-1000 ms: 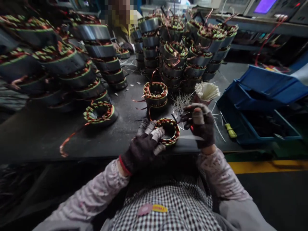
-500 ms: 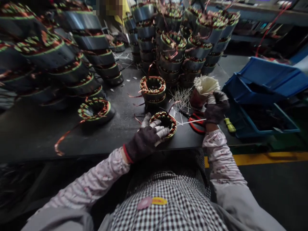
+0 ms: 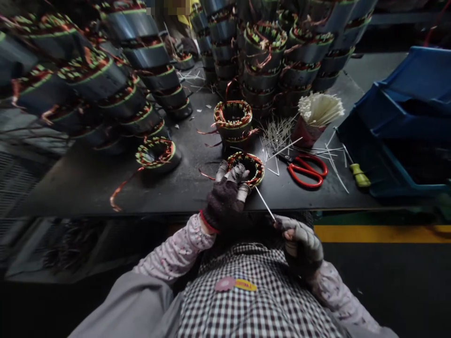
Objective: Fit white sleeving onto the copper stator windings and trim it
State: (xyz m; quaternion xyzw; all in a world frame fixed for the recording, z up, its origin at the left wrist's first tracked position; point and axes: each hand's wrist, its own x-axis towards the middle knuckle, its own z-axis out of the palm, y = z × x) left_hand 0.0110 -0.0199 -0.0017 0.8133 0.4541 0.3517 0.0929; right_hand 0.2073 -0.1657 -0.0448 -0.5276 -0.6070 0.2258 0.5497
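A motor stator with copper windings and a yellow-green rim rests near the table's front edge. Over its left side lies my left hand, in a dark glove with taped fingers, its fingers curled on the rim and into the bore. My right hand, gloved and taped too, is just off the table edge, pinching the end of a thin white stick. The stick slants up to the stator's front side; whether its far tip touches is unclear. Red-handled scissors lie to the right of the stator.
Behind stand a second stator and tall stator stacks. A red cup holds many white sticks, with loose ones beside it. Rightward are a yellow-green screwdriver and blue bins. Another stator sits left.
My right hand has moved from beside the cup down to the table's front edge, now with a white stick. My left hand stays on the stator. The view has shifted slightly.
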